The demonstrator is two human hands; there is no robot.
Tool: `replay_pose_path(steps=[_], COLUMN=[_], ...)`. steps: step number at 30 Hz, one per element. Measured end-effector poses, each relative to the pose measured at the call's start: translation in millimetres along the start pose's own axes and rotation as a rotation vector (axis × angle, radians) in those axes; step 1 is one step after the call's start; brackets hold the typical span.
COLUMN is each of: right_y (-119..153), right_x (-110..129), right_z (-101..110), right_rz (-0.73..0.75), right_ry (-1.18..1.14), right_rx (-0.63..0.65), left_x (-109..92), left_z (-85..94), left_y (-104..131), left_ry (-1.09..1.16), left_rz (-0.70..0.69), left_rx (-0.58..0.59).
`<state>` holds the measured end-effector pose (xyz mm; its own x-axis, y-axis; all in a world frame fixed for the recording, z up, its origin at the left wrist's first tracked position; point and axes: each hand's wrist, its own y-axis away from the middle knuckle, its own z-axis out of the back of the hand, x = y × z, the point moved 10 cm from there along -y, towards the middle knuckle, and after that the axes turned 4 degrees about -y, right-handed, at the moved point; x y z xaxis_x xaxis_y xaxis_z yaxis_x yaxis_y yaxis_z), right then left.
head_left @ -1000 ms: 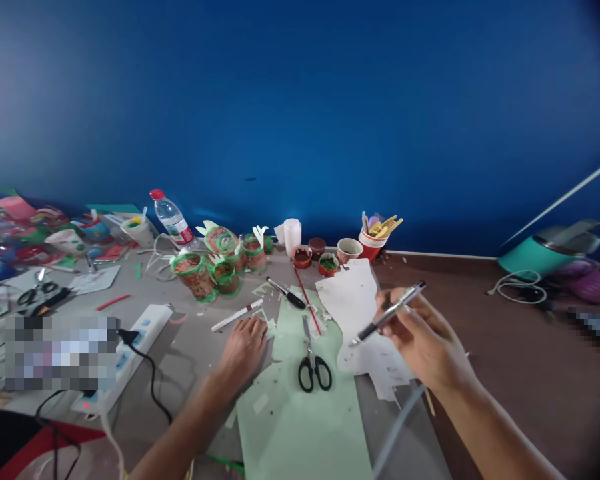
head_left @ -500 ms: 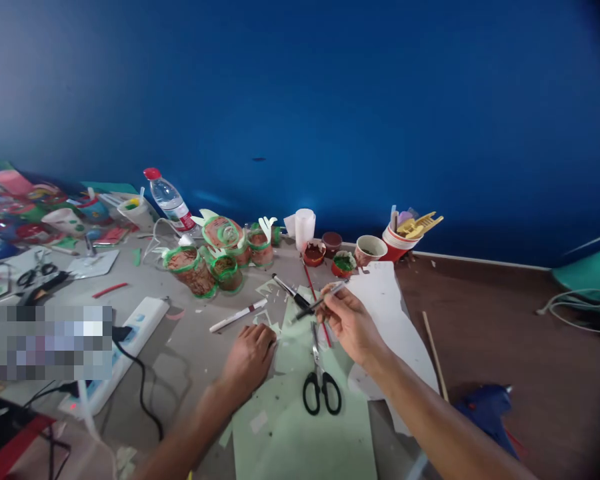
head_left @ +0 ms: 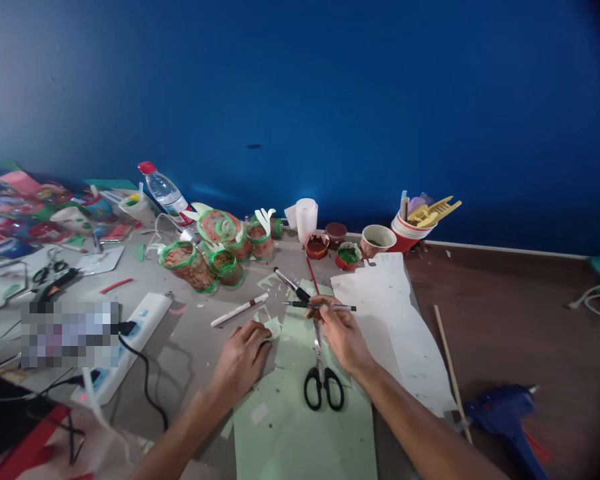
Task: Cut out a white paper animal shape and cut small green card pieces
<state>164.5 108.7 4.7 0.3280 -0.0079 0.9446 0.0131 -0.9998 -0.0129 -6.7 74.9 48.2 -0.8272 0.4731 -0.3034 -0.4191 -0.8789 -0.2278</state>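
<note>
My right hand (head_left: 341,333) pinches a dark pen (head_left: 341,307), which lies nearly level above the red stick and the green paper. Fingers bent, my left hand (head_left: 243,353) rests at the left edge of the green paper (head_left: 305,433), its fingertips at small pale green scraps (head_left: 271,327). Whether it grips a scrap I cannot make out. Black-handled scissors (head_left: 322,387) lie on the green paper between my forearms. A white marker (head_left: 240,310) and a black-and-white pen (head_left: 291,283) lie beyond my hands.
Brown and green decorated cups (head_left: 187,265) stand behind, with a water bottle (head_left: 167,193). Paint pots (head_left: 349,255) and a cup of tools (head_left: 411,233) are at the back. A power strip (head_left: 130,347) lies left; white paper (head_left: 385,320) and a blue glue gun (head_left: 503,413) lie right.
The pen in my right hand has turned from slanted to nearly level. My left hand has shifted slightly left, with its fingers spread a little more. The view has moved slightly.
</note>
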Motion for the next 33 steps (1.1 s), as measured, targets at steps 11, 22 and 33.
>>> replay_pose_path(steps=[11,22,33], right_y=[5,17,13], right_x=[14,30,54], right_z=[1,-14,-26], right_rz=[-0.039,0.057,-0.117], right_ry=[-0.016,0.357,0.216], right_rx=[-0.030,0.089,0.073], left_x=[-20,-94,-84], left_z=[-0.3,-50.6,-77.9], left_y=[15,19,24], left_ry=[-0.220,-0.158,-0.127], left_rz=[-0.056,-0.174,-0.183], left_rx=[0.039,0.412,0.444])
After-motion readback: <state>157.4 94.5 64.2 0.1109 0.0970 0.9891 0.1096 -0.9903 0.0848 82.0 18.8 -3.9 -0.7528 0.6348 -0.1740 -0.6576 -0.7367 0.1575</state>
